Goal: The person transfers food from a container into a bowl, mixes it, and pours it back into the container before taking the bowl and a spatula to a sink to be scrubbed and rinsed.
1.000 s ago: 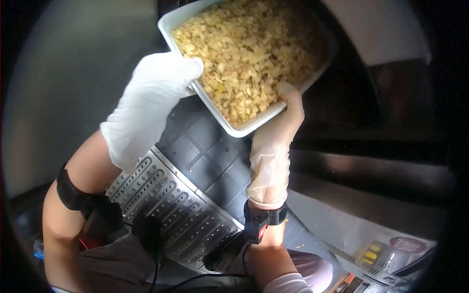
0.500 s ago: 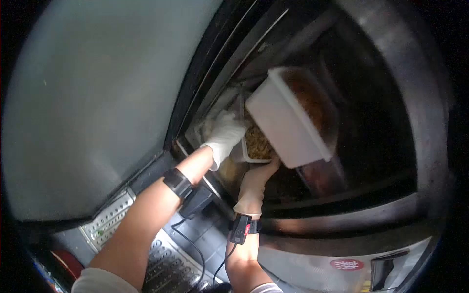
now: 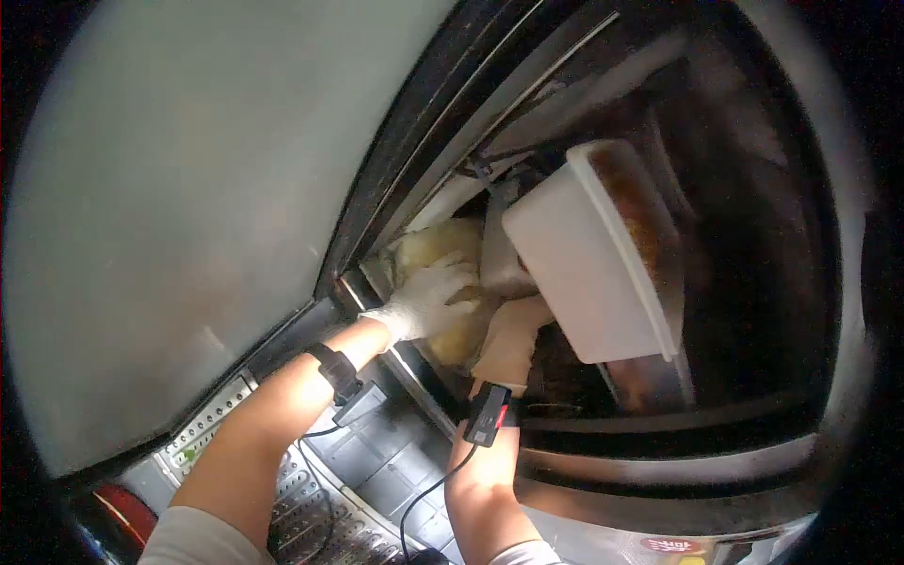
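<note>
Both hands wear pale gloves and reach into a dark open cabinet. My left hand [image 3: 433, 299] has its fingers spread over yellowish bagged contents [image 3: 435, 247] near the door side. My right hand [image 3: 516, 330] reaches beneath a white rectangular tub [image 3: 589, 259]; its fingers are hidden behind the tub. The tub is tilted and holds reddish-brown contents [image 3: 640, 235] on its far side. Between my left hand and the tub is a greyish container [image 3: 502, 250], partly hidden behind the tub.
A large grey door [image 3: 188, 207] stands open at the left. The cabinet's metal edge [image 3: 659, 471] curves along the lower right. Below lie a perforated metal panel [image 3: 212, 414] and grey floor tiles [image 3: 405, 480]. Cables hang from the wrist devices.
My left hand has moved down slightly, off the clear container edge. The container with chopped contents is no longer seen beside it; yellowish bagged contents show there. The tub appears lower and further right.
</note>
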